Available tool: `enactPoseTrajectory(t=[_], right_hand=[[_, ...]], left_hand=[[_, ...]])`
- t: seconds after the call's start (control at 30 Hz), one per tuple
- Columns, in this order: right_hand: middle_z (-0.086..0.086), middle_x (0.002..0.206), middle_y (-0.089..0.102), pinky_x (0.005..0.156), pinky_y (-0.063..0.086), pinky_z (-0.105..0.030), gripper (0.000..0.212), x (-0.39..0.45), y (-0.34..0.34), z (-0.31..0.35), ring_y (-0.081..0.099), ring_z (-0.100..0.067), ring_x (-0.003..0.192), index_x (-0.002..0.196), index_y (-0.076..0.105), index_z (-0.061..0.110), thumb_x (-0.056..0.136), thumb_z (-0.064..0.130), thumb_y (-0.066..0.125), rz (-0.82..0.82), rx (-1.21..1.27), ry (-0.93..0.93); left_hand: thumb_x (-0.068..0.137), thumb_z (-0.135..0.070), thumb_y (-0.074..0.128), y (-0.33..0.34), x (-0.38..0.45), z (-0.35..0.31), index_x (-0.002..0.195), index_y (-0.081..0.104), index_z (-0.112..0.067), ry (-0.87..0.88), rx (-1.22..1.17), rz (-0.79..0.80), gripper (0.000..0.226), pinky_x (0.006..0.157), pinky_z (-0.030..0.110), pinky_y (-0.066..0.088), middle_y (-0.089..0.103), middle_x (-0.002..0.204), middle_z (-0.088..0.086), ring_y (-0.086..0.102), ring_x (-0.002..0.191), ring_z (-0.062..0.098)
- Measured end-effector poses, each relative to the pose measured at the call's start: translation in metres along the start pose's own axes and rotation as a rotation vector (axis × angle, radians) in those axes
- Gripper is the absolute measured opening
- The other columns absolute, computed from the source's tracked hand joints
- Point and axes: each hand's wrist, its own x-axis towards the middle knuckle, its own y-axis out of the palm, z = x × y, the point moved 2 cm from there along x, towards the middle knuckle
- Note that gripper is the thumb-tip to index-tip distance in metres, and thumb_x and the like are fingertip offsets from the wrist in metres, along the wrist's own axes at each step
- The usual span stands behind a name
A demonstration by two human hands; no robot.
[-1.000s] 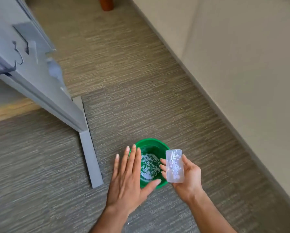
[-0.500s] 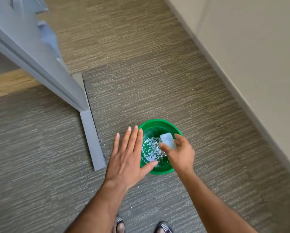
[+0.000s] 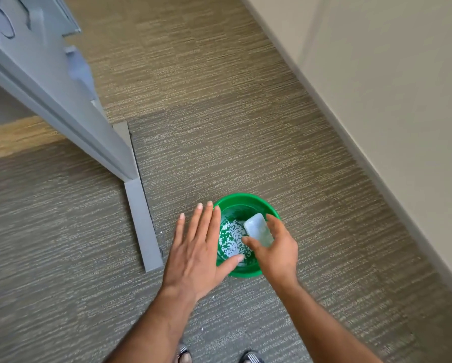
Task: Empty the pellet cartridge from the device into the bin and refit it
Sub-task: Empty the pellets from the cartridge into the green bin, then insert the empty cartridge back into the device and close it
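- The right hand [image 3: 273,251] grips the translucent cartridge [image 3: 259,229] by its long sides, thumb on one side and fingers on the other, holding it turned over above the green bin [image 3: 245,203].
- The left hand [image 3: 197,247] is spread flat and holds nothing, its thumb tip over the bin's near left rim.
- White pellets [image 3: 231,238] lie in a heap on the bin's floor; the hands and cartridge cover part of them.
- Whether any pellets remain inside the cartridge cannot be made out.
- A few stray white specks dot the carpet [image 3: 245,113] near the bin.
- A grey panel [image 3: 62,95] leans in from the upper left, its top cut off, with a grey foot bar [image 3: 141,224] just left of the bin.
- A beige wall [image 3: 389,100] runs along the right.
- Sandalled toes [image 3: 184,356] show at the bottom edge.
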Motion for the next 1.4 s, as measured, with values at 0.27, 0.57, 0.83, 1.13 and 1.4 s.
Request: enactPoseTrajectory(t=[0.27, 0.57, 0.83, 1.13, 1.4], right_hand=[[-0.009, 0.125, 0.075, 0.106, 0.049, -0.053, 0.039, -0.036, -0.059, 0.047, 0.072, -0.023, 0.111, 0.135, 0.063, 0.021, 0.099, 0.034, 0.055, 0.266, 0.943, 0.337], [-0.02, 0.102, 0.077, 0.071, 0.047, -0.04, 0.049, -0.082, -0.201, 0.17, 0.063, -0.027, 0.077, 0.113, 0.077, 0.015, 0.103, 0.044, 0.04, 0.373, 1.512, 0.419], [-0.02, 0.109, 0.075, 0.072, 0.048, -0.04, 0.046, -0.134, -0.282, 0.308, 0.066, -0.027, 0.075, 0.133, 0.066, 0.019, 0.102, 0.043, 0.042, 0.523, 1.499, 0.29], [-0.022, 0.115, 0.069, 0.072, 0.046, -0.041, 0.05, -0.204, -0.271, 0.43, 0.059, -0.028, 0.08, 0.142, 0.059, 0.017, 0.103, 0.042, 0.039, 0.688, 1.38, 0.249], [-0.022, 0.117, 0.067, 0.072, 0.045, -0.042, 0.052, -0.264, -0.181, 0.497, 0.058, -0.028, 0.079, 0.14, 0.06, 0.016, 0.102, 0.045, 0.041, 0.798, 1.327, 0.32]], left_hand=[[0.085, -0.085, 0.017, -0.074, -0.013, -0.032, 0.157, 0.013, -0.008, -0.006, -0.092, -0.06, 0.105, 0.124, 0.058, 0.019, 0.012, 0.167, 0.012, 0.008, 0.155, 0.029], [0.085, -0.088, 0.024, -0.241, -0.047, -0.08, 0.156, 0.026, -0.008, 0.069, -0.21, -0.258, 0.107, 0.124, 0.055, 0.019, 0.019, 0.166, 0.008, 0.013, 0.154, 0.026], [0.082, -0.09, 0.031, -0.387, -0.087, -0.076, 0.154, 0.029, -0.007, 0.055, -0.181, -0.372, 0.11, 0.118, 0.051, 0.015, 0.024, 0.165, 0.009, 0.02, 0.153, 0.028], [0.071, -0.099, 0.028, -0.487, -0.15, 0.005, 0.159, 0.009, -0.013, -0.099, -0.157, -0.449, 0.125, 0.126, 0.055, 0.011, 0.005, 0.168, 0.006, 0.002, 0.155, 0.026], [0.061, -0.105, 0.02, -0.503, -0.222, 0.109, 0.135, -0.044, -0.035, -0.221, -0.149, -0.446, 0.12, 0.126, 0.053, -0.005, -0.026, 0.163, -0.006, -0.021, 0.152, 0.019]])
